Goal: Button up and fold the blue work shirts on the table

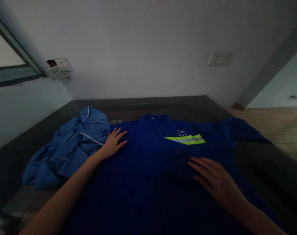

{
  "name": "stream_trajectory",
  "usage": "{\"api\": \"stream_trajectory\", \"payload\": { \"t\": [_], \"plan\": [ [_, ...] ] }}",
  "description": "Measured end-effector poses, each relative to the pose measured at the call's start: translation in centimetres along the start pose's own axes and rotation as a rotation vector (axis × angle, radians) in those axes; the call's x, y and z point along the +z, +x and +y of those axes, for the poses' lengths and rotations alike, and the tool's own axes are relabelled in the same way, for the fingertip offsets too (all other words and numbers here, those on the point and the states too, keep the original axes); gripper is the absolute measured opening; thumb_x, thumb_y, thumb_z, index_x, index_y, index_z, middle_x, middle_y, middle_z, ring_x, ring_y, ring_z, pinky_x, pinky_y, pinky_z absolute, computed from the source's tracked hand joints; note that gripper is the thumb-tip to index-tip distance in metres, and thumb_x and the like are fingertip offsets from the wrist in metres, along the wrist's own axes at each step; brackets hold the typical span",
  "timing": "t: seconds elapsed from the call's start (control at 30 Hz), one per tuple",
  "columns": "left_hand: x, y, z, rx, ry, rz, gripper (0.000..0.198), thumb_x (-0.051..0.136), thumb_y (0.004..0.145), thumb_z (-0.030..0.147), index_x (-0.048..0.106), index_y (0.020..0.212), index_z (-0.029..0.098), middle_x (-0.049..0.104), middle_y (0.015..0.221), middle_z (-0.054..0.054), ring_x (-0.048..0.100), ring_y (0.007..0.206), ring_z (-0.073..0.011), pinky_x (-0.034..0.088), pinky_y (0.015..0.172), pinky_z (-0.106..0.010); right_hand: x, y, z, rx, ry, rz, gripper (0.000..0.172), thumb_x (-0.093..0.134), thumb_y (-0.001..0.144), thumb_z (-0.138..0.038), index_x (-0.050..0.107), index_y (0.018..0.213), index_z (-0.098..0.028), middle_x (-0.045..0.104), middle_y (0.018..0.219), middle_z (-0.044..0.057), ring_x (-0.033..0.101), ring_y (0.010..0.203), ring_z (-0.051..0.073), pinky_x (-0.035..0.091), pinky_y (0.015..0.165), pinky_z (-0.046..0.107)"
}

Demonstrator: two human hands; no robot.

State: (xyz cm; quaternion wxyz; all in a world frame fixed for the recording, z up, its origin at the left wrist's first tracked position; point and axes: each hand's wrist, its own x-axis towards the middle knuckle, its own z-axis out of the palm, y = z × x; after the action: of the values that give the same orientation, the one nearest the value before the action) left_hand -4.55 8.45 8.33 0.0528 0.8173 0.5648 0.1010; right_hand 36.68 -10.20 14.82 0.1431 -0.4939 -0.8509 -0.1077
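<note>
A dark blue work jacket (143, 156) lies spread out on the dark table, its collar toward the wall. A yellow-green and silver reflective strip (187, 139) crosses its chest, below a small white logo. My left hand (113, 142) rests flat on the jacket's left shoulder area, fingers spread. Over the right side of the body, my right hand (213, 179) is stretched out with its fingers slightly apart; whether it touches the cloth I cannot tell. One sleeve (243, 129) reaches out to the right, toward the table's edge.
A crumpled lighter blue garment (74, 150) with white piping lies left of the jacket. The dark table (128, 106) meets a pale wall with a double socket (221, 58). More sockets (63, 64) sit in the left corner. A dark object (273, 173) lies at the right.
</note>
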Motion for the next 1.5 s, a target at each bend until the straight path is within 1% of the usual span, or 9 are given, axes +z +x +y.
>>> {"api": "stream_trajectory", "payload": {
  "t": [0.13, 0.27, 0.4, 0.7, 0.9, 1.13, 1.23, 1.37, 1.5],
  "plan": [
    [-0.7, 3.2, 0.2, -0.048, 0.063, 0.113, 0.048, 0.040, 0.091, 0.040, 0.047, 0.134, 0.019, 0.038, 0.146, -0.012, 0.025, 0.138, -0.0323, 0.025, 0.110, -0.052, 1.3, 7.1, -1.4, -0.080, 0.146, -0.048, 0.040, 0.045, 0.093, -0.041, 0.055, 0.128, -0.025, 0.051, 0.137, 0.007, 0.044, 0.127, 0.024, 0.040, 0.104, 0.046],
    [1.4, 4.9, 0.1, -0.216, 0.163, 0.158, 0.055, 0.035, 0.092, 0.035, 0.041, 0.136, 0.002, 0.040, 0.142, -0.022, 0.030, 0.137, -0.0318, 0.026, 0.111, -0.047, 4.7, 11.3, -1.5, -0.092, 0.185, -0.174, 0.054, 0.042, 0.090, -0.054, 0.050, 0.133, -0.023, 0.042, 0.144, 0.009, 0.035, 0.134, 0.028, 0.031, 0.108, 0.050],
    [3.3, 4.8, -0.3, -0.267, 0.160, 0.119, 0.060, 0.027, 0.094, 0.037, 0.035, 0.139, -0.002, 0.035, 0.145, -0.022, 0.028, 0.138, -0.0294, 0.025, 0.112, -0.043, 7.5, 11.0, -0.4, -0.072, 0.235, -0.286, 0.059, 0.036, 0.090, -0.059, 0.038, 0.141, -0.029, 0.033, 0.149, 0.007, 0.029, 0.137, 0.027, 0.026, 0.110, 0.054],
    [2.5, 4.6, -2.0, -0.280, 0.061, 0.068, 0.057, 0.030, 0.093, 0.049, 0.030, 0.145, 0.025, 0.028, 0.151, -0.010, 0.023, 0.140, -0.0276, 0.023, 0.112, -0.047, 8.5, 9.9, 0.7, -0.059, 0.246, -0.335, 0.056, 0.033, 0.092, -0.057, 0.027, 0.144, -0.036, 0.023, 0.153, 0.000, 0.023, 0.140, 0.024, 0.020, 0.113, 0.053],
    [2.4, 4.6, -3.8, -0.214, -0.036, 0.099, 0.054, 0.027, 0.095, 0.034, 0.028, 0.145, 0.016, 0.033, 0.149, -0.011, 0.025, 0.139, -0.0240, 0.024, 0.113, -0.045, 8.4, 9.9, 0.8, -0.060, 0.279, -0.329, 0.055, 0.034, 0.093, -0.055, 0.027, 0.144, -0.037, 0.025, 0.153, 0.000, 0.023, 0.140, 0.024, 0.020, 0.113, 0.053],
    [2.7, 5.0, -4.2, -0.208, -0.266, 0.206, 0.048, 0.035, 0.089, 0.025, 0.045, 0.135, 0.013, 0.043, 0.142, -0.013, 0.032, 0.136, -0.0248, 0.022, 0.113, -0.046, 8.3, 9.9, 0.7, -0.054, 0.269, -0.326, 0.055, 0.032, 0.093, -0.056, 0.028, 0.144, -0.036, 0.026, 0.152, 0.001, 0.024, 0.140, 0.023, 0.021, 0.112, 0.053],
    [1.4, 4.8, -4.2, -0.293, -0.603, 0.375, 0.041, 0.041, 0.085, 0.024, 0.054, 0.122, 0.014, 0.053, 0.133, -0.013, 0.043, 0.130, -0.0240, 0.027, 0.112, -0.044, 8.3, 9.9, 0.6, -0.060, 0.247, -0.318, 0.056, 0.031, 0.093, -0.057, 0.030, 0.144, -0.034, 0.027, 0.152, 0.002, 0.025, 0.139, 0.024, 0.021, 0.112, 0.053],
    [-3.6, 2.1, -6.1, -0.383, -0.963, 0.562, 0.037, 0.040, 0.085, 0.031, 0.054, 0.116, 0.016, 0.063, 0.118, -0.012, 0.059, 0.112, -0.0206, 0.043, 0.100, -0.040, 8.7, 9.9, 0.6, -0.075, 0.229, -0.291, 0.055, 0.031, 0.093, -0.055, 0.033, 0.143, -0.032, 0.029, 0.151, 0.004, 0.025, 0.139, 0.023, 0.021, 0.112, 0.052],
    [-8.5, -3.7, -8.0, -0.380, -0.884, 0.415, 0.039, 0.051, 0.079, 0.041, 0.058, 0.108, 0.015, 0.067, 0.102, -0.008, 0.064, 0.093, -0.0201, 0.050, 0.089, -0.039, 9.1, 10.0, 0.4, -0.071, 0.225, -0.280, 0.056, 0.030, 0.093, -0.056, 0.035, 0.142, -0.029, 0.031, 0.150, 0.006, 0.025, 0.139, 0.024, 0.021, 0.111, 0.053]
  ]
}}
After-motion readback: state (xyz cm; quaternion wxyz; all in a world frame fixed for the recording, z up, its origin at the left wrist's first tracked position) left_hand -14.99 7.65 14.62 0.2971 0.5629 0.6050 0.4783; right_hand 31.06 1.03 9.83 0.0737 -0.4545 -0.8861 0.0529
